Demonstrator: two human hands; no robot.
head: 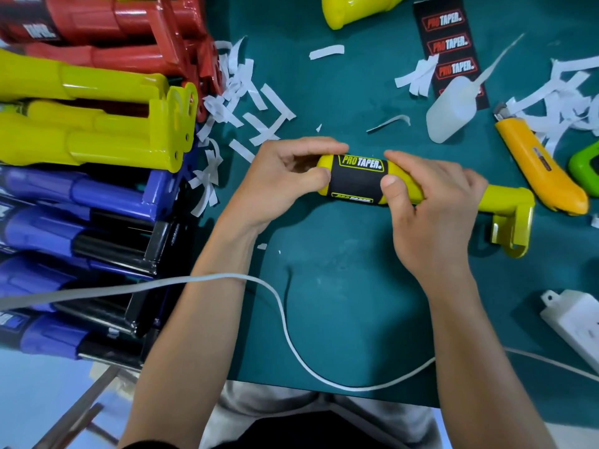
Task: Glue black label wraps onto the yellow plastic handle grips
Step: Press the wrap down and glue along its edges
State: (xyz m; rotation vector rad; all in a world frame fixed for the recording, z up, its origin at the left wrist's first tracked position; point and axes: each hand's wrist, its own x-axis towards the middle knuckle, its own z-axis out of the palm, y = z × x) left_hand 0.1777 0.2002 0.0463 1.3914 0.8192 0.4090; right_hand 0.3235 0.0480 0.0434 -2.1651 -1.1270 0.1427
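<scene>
A yellow plastic handle grip (505, 197) lies across the green table, its bracket end to the right. A black label wrap (356, 183) with yellow lettering is round its thick left part. My left hand (285, 179) grips the left end, the thumb on the wrap's left edge. My right hand (431, 202) holds the grip just right of the wrap, with the thumb pressing the wrap's right edge. A black label strip (450, 43) with red logos lies at the back right, beside a clear glue bottle (453, 108).
Stacked yellow grips (97, 124), red ones (113, 24) and blue ones (81, 196) fill the left side. White paper strips (246, 102) litter the table. A yellow utility knife (538, 166), a green object (586, 166), a white power strip (577, 322) and a white cable (285, 319) lie nearby.
</scene>
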